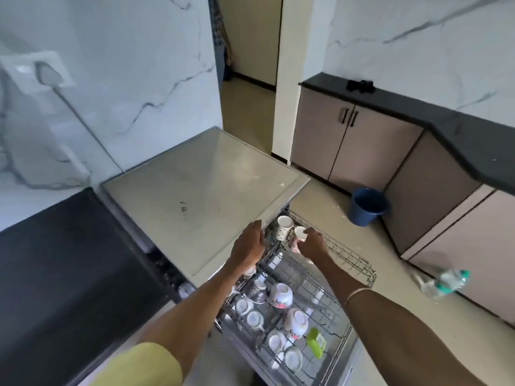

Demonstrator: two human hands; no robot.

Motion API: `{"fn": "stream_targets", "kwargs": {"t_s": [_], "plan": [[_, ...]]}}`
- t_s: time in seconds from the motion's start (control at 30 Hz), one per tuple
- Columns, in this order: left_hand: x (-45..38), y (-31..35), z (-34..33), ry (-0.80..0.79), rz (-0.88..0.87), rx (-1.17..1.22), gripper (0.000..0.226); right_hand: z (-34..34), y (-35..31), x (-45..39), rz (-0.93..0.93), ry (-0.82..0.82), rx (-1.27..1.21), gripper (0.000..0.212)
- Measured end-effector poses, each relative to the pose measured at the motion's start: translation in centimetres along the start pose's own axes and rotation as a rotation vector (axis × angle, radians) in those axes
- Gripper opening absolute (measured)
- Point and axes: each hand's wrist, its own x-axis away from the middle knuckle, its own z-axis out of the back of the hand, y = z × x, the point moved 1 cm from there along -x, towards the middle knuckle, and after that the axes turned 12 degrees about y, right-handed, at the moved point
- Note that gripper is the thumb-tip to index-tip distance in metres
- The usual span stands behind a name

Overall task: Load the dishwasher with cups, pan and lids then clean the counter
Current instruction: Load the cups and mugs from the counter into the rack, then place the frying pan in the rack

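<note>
Cups already sit mouth-down in the lower rack (331, 355) to drain, so my right hand (312, 242) pinches another cup (299, 235) over the upper rack (345, 253) while my left hand (249, 245) rests flat, fingers relaxed, steadying on the dishwasher top (195, 185).

The right hand (312, 242) grips a patterned cup (297, 237) over the upper wire rack (348, 254) of the dishwasher (200, 179), just beside a white spotted cup (284, 227) that stands there mouth up. The left hand (249, 245) rests with straight fingers on the front edge of the dishwasher's grey top. In the lower rack (331, 355) several cups lie mouth down, among them a flowered bowl-like cup (280, 295), with a green object (316, 341) near them; a blue bucket (367, 206) stands on the floor beside the cabinets (354, 146).
</note>
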Motion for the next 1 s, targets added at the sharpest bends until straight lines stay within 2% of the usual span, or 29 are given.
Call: {"fn": "stream_targets", "kwargs": {"t_s": [0.07, 0.17, 0.27, 0.43, 0.73, 0.9, 1.0], "plan": [[2.0, -1.8, 1.9, 0.041, 0.044, -0.001, 0.038, -0.2, -1.9, 1.3, 0.079, -0.025, 0.054, 0.046], [5.3, -5.1, 5.4, 0.096, 0.106, -0.014, 0.037, -1.4, -4.9, 3.0, 0.203, -0.089, 0.124, 0.051], [8.1, -9.2, 8.6, 0.143, 0.173, -0.027, 0.038, -3.4, -8.9, 5.3, 0.353, -0.105, 0.127, 0.039], [10.5, -15.7, 14.1, 0.237, 0.317, -0.037, 0.041, -6.9, -16.9, 10.5, 0.472, -0.147, 0.11, 0.044], [16.0, -33.4, 27.9, 0.45, 0.558, -0.214, 0.045, -21.0, -36.0, 21.5, 0.819, -0.305, 0.069, 0.032], [19.7, -42.8, 34.8, 0.486, 0.769, -0.402, 0.043, -27.6, -44.0, 27.6, 0.891, -0.412, 0.034, 0.034], [21.3, -46.0, 37.1, 0.457, 0.925, -0.405, 0.05, -30.6, -47.1, 30.5, 0.899, -0.458, 0.028, 0.037]]}}
